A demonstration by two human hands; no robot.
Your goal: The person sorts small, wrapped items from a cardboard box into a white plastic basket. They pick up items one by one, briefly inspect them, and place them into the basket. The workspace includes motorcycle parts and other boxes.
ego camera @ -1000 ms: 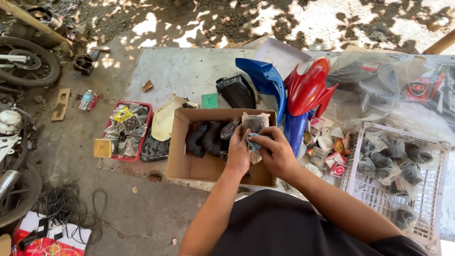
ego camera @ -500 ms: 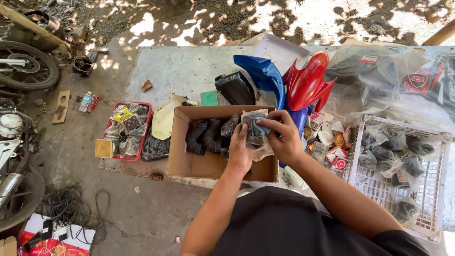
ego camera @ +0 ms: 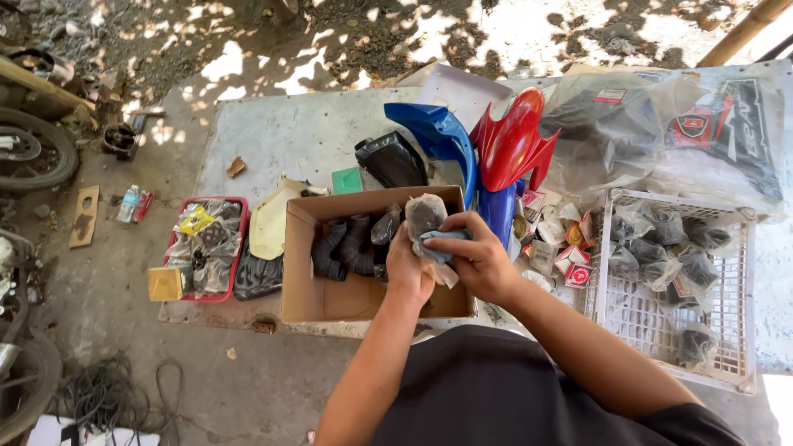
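My left hand grips a small part wrapped in a clear plastic bag, held above the right end of an open cardboard box. A grey-blue cloth is pressed against that bag by my right hand. Inside the box lie black ribbed rubber hoses and another bagged dark part. Both hands are close together and touching the bag.
A white wire basket of bagged black parts stands at right. Blue and red motorcycle fenders lie behind the box, with small cartons beside them. A red tray of bagged parts sits at left; a wheel and cables lie on the ground.
My hands with the bagged part have stayed over the box; the right hand has shifted the cloth slightly over the bag.
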